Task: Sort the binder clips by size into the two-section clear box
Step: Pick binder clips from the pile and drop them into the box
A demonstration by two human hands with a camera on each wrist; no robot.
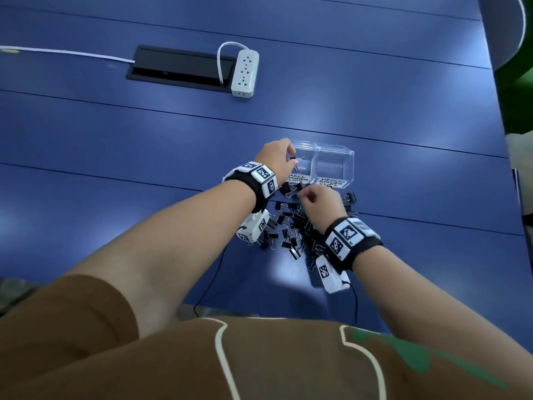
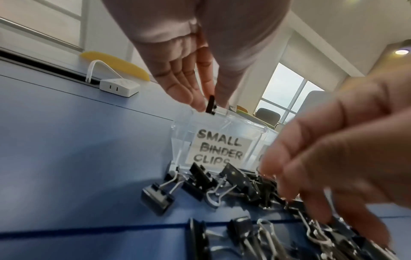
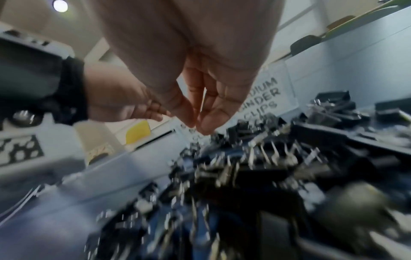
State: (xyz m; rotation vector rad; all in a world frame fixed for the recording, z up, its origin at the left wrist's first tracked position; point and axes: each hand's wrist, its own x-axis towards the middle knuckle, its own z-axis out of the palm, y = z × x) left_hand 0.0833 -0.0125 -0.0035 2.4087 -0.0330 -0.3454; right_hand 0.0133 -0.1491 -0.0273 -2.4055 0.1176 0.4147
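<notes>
Left hand [image 1: 276, 157] was over the box [image 1: 334, 160], above the section labelled SMALL BINDER CLIPS. Its fingers [image 2: 195, 98] pinched one small black clip [image 2: 210, 105], which hung at the section's near rim, just under the fingertips. Both sections looked empty from the head view. The MEDIUM section lay to the right of those fingers.

Right hand [image 1: 320, 206] hovered low over the pile [image 1: 300, 226] on the blue counter [image 1: 144, 145], just short of the box front. Its fingers [image 3: 209, 123] were drawn together at the tips; the blur hid whether they held a clip. Loose clips lay beneath and behind them, some touching the box front.

Power strip [image 1: 245, 74] sat well beyond both hands.
</notes>
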